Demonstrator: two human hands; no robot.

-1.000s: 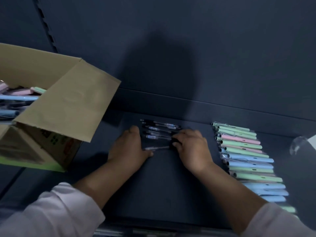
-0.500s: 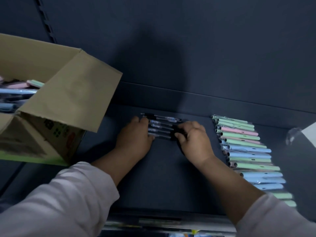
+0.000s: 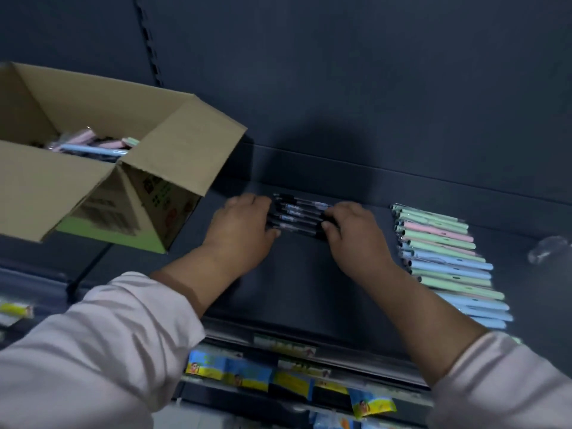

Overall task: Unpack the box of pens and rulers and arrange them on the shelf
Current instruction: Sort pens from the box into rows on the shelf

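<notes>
Several clear-barrelled black pens (image 3: 298,215) lie side by side on the dark shelf (image 3: 303,292). My left hand (image 3: 240,227) presses against their left ends. At their right ends my right hand (image 3: 356,235) does the same, fingers curled onto the pens. The pens sit squeezed into a tight row between both hands. To the right lies a long row of pastel pens (image 3: 445,258) in green, pink and blue. An open cardboard box (image 3: 102,168) stands at the left, with more pastel pens (image 3: 93,147) inside.
The shelf's back wall (image 3: 340,88) rises right behind the black pens. A crumpled clear wrapper (image 3: 548,249) lies at the far right. Below the shelf's front edge hang colourful packets (image 3: 278,376) on a lower level.
The loose, spread pens have been pushed together into a tight row toward the back. Both hands moved forward with them, and the view has tilted down, showing the lower shelf.
</notes>
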